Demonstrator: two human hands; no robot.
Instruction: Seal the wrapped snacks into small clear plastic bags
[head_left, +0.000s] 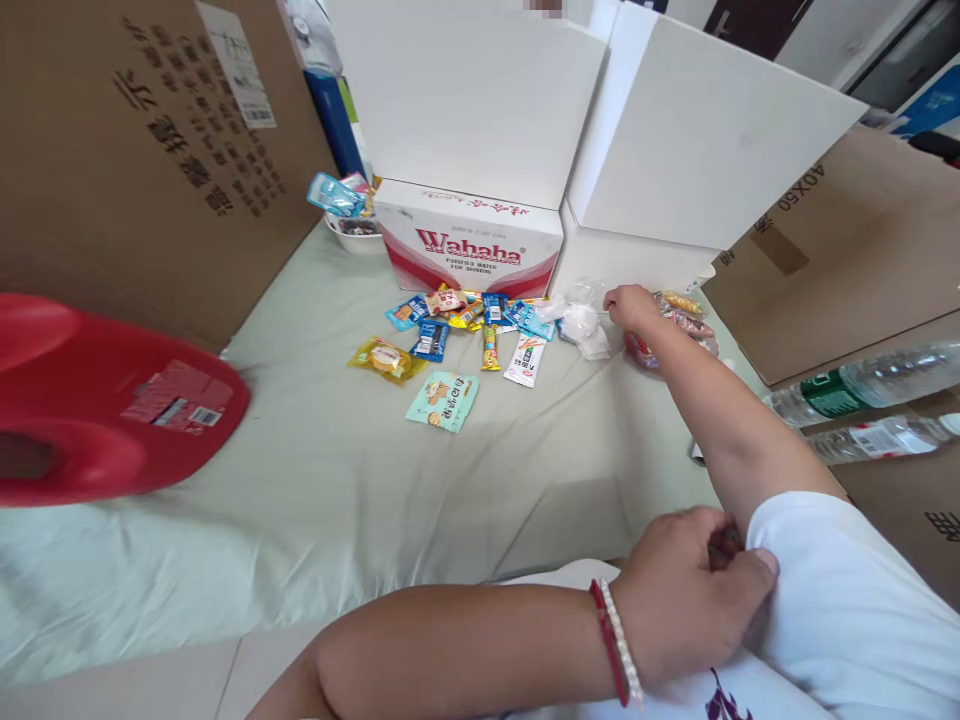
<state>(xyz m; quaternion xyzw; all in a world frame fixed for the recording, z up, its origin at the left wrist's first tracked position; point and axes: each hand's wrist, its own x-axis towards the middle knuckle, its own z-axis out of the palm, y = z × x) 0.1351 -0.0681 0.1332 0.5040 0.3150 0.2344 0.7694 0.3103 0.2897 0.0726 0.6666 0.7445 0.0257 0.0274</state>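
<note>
Care should stop the right hand (635,308) snagging the crumpled translucent plastic bag (581,325), though its fingers' grip, like the left hand's (691,592), I cannot make out.

The right arm (739,420) partly hides packets (696,328); the left edge crops the jug (150,400).

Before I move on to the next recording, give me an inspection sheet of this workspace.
Surface: pale green cloth, wrinkled.
Job's things: clear plastic bag beside the right hand; snack packets to the bag's left.
Clutter: red jug, far left.
Hands: right hand reaches forward, grip unclear; left hand by the right sleeve, fingers partly hidden.
Cables: nothing seen.
Surroundings: Wahaha box behind the packets; bottles at right.
</note>
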